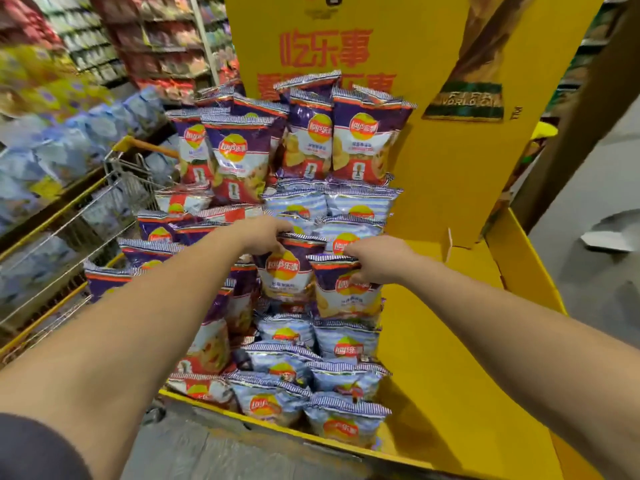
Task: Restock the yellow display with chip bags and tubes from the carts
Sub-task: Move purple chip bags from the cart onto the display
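While both hands pinch bag tops — left hand [265, 233] on a purple chip bag [287, 271], right hand [375, 259] on its neighbour [346, 292] — seat them upright mid-stack in the yellow display [450, 358]. Bare floor lies open rightward; the wire cart [114, 202] crowds the left edge.

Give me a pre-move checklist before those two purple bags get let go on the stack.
1. Left hand grips the top of the left purple bag: ok.
2. Right hand grips the top of the right purple bag: ok.
3. Both bags upright, logos forward: ok.
4. Bags fully resting on the pale blue bags below: cannot tell.
5. Free room in the yellow display to the right: ok.
6. Shopping cart stock left: cannot tell.
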The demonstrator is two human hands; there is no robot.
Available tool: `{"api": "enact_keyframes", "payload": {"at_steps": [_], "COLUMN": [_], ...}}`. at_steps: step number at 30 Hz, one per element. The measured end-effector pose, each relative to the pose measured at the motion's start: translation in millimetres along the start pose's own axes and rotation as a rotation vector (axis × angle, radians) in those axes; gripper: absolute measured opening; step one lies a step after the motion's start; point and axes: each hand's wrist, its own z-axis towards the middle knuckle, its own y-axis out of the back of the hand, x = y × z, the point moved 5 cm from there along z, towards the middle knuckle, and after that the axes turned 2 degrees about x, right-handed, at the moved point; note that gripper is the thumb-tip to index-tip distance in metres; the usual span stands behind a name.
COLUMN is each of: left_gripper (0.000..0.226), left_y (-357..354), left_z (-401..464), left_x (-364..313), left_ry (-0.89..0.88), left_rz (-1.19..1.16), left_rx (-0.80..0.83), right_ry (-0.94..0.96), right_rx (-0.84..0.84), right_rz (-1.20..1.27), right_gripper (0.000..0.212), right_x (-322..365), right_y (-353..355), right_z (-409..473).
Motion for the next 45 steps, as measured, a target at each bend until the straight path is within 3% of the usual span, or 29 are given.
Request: {"api": "enact_keyframes", "payload": {"at_steps": [2, 6, 14, 20, 26, 31, 36, 45], "left_gripper": [0.054, 0.036, 0.047, 0.057, 0.051, 0.042, 0.025, 0.024], "left_y": [-9, -19, -25, -24, -19, -31, -93, -211], "left_z": [12, 30, 37, 14, -38, -94, -156, -264], "left_x": [5, 9, 14, 4, -17, -47, -80, -195], "left_ry": [0.003, -0.018, 0.100, 0.164, 0.093, -0.033, -0.112, -0.388], "left_rz": [0.050, 0.203, 0.322, 0.269, 0.102, -0.207, -0.541, -0.627], "left_rx": [0.002, -0.066, -0.266, -0.378, -0.424, -0.447, -0.368, -0.073], "right_ry": [0.005, -0.014, -0.082, -0.245, -0.388, -0.512, -0.604, -0.989], "right_rx": [-0.003, -0.042, -0.071, -0.154, -0.247, -0.403, -0.493, -0.439], "right_rz": [0.010, 0.060, 0.028, 0.040, 0.188, 0.366, 0.945, 1.305], "right_gripper": [0.026, 0.027, 0.056, 0.055, 0.092, 0.068, 0.031, 0.020], "right_x": [4, -6, -24, -11, -8, 13, 80, 193], "right_y": [-15, -30, -34, -33, -22, -15, -64, -195], "right_z": [16, 34, 46, 41, 3, -58, -149, -363]}}
